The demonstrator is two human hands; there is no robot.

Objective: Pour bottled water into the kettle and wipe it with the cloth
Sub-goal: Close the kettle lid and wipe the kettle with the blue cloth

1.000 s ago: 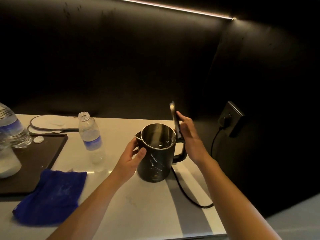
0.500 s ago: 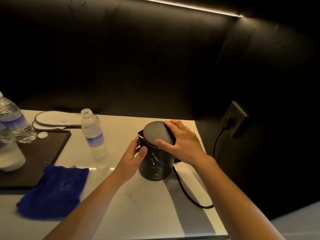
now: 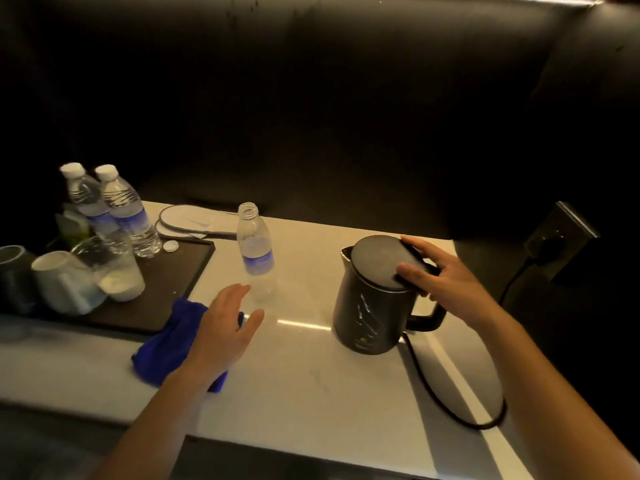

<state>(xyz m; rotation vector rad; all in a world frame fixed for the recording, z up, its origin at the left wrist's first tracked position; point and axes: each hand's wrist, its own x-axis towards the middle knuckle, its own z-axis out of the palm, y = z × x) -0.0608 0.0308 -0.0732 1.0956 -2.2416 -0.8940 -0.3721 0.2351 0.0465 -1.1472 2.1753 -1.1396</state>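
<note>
Kettle [image 3: 372, 313], black with pale marbled streaks, stands upright on the white countertop [image 3: 311, 386] toward the right, its round lid [image 3: 377, 263] closed flat. Largest after the counter is the dark tray [image 3: 162, 299] at the left, which carries two capped water bottles [image 3: 114, 209], a pale mug [image 3: 65, 285] lying on its side, a dark cup [image 3: 14, 275] at the far left edge and a loose white bottle cap [image 3: 171, 246] near its back corner. Behind the tray lie flat white slippers [image 3: 194, 221]. A black power cord [image 3: 450, 393] loops from the kettle's base across the counter, and a wall socket [image 3: 561, 237] with a plug in it sits on the dark panel to the right. The right hand [image 3: 443, 282] rests on the rear edge of the lid above the handle, fingers spread and pressing rather than clenched. The left hand [image 3: 225, 327] hovers open, palm down, over the blue cloth [image 3: 166, 348], which lies crumpled just in front of the tray; whether it touches the cloth I cannot tell. An uncapped, nearly empty water bottle [image 3: 255, 251] stands between tray and kettle, just beyond the left fingertips.
</note>
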